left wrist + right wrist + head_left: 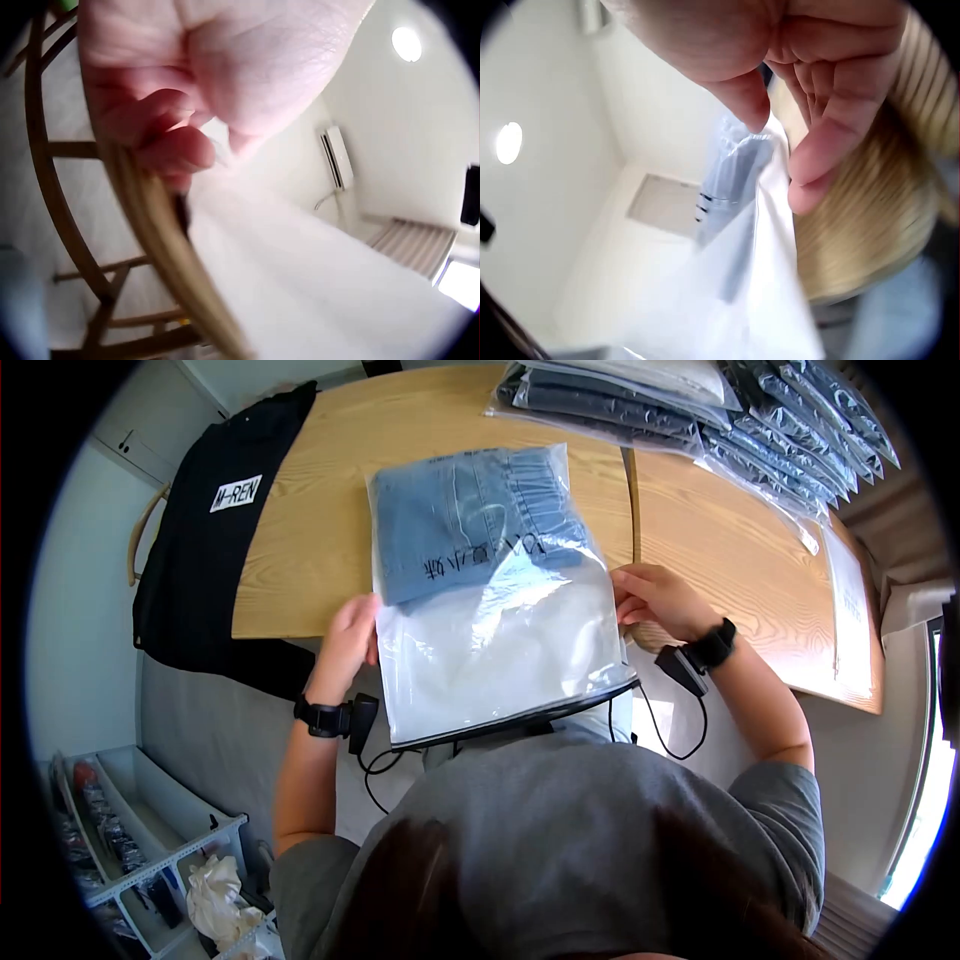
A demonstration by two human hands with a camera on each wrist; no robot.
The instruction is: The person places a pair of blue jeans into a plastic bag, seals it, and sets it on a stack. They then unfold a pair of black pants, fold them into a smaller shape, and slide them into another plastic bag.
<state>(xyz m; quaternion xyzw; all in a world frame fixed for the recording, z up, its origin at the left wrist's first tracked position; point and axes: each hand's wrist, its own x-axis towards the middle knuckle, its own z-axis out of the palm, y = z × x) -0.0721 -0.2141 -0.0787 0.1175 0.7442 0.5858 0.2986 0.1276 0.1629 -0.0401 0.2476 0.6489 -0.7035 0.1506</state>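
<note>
A clear plastic bag (500,660) with dark lettering and a black strip along its near edge holds folded light-blue denim (440,520) in its far half. The left hand (350,635) pinches the bag's left edge; in the left wrist view its fingers (184,150) curl at the white sheet of the bag (255,270). At the right edge is the right hand (665,600), thumb on one side of the bag (769,247) and curled fingers (825,150) on the other. The bag's near part hangs past the table edge, over the lap.
Stacks of bagged garments (620,405) lie at the back right of the wooden table (300,560). Black clothing (210,550) hangs over a chair at the left. A divided bin (180,840) stands at the lower left. A flat clear bag (848,610) lies at the right.
</note>
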